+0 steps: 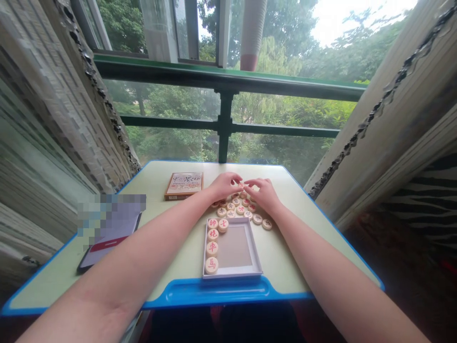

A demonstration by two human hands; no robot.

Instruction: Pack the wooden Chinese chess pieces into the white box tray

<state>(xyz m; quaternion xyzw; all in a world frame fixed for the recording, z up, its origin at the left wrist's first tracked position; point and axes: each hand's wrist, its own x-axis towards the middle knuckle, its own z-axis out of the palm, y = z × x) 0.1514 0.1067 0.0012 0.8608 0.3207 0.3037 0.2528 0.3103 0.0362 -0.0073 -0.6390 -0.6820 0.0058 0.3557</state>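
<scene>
Beyond the pile, my left hand (pixel 224 186) and my right hand (pixel 264 191) meet, fingers bent inward. A round Chinese chess piece with a red mark (pixel 241 186) sits between their fingertips, and both hands appear to pinch it. Below them, several loose chess pieces (pixel 236 202) with red or black characters lie spread on the table. Closer to me is a shallow open box (pixel 235 247). Several red-lettered pieces (pixel 213 248) stand in a column along its left side, with another red piece (pixel 223 225) beside the top one.
A wooden-edged Chinese chess box lid (pixel 184 185) lies at the back left. A phone or tablet (pixel 110 243), partly blurred out, rests at the left. The pale table (pixel 282 267) has a blue rim and a front tray groove (pixel 217 289). Curtains and a railed window surround it.
</scene>
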